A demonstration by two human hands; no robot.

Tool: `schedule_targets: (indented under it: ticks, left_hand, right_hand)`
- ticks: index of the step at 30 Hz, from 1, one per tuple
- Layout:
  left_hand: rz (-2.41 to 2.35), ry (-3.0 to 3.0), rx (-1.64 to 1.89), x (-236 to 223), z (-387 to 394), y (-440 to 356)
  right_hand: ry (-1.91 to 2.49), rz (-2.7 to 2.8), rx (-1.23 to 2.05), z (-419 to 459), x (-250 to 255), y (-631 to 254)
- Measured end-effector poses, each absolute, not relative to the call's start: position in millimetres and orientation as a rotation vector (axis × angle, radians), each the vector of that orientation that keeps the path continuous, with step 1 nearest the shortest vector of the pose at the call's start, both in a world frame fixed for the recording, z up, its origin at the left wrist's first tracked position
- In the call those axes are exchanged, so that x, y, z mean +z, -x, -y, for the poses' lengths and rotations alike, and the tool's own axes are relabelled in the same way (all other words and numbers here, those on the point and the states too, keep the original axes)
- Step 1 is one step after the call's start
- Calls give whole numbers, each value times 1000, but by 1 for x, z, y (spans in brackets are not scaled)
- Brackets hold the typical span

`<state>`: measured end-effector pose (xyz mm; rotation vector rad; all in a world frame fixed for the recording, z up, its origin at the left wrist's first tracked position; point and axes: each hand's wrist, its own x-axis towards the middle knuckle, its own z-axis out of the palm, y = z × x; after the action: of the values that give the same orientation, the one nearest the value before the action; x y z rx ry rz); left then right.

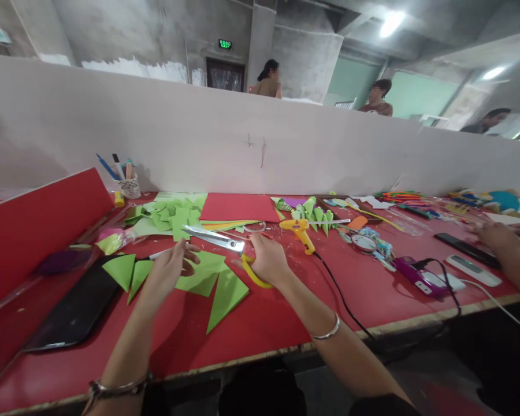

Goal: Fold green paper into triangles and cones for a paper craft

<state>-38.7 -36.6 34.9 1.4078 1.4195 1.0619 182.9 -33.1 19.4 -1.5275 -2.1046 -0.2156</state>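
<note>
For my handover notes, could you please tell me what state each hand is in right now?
Left hand: loosely curled; whether it grips the small green paper piece cannot be told.
Right hand: closed, holding the yellow-handled scissors.

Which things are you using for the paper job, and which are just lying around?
Seemingly in use:
yellow-handled metal scissors, in the right hand
flat light-green paper pieces, near the left hand

Probably just lying about:
patterned white pen cup
white oblong remote-like device
</note>
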Motion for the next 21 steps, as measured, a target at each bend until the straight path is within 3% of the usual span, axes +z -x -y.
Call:
schedule_targets:
  ticks: [6, 21]
  left_hand:
    - [-1238, -1216, 1198, 45, 41, 33]
    - [-1558, -1224, 1421, 29, 31, 37]
  right_hand:
    - [1481, 2095, -362, 32, 14, -178]
    - [1432, 2118, -498, 29, 9, -174]
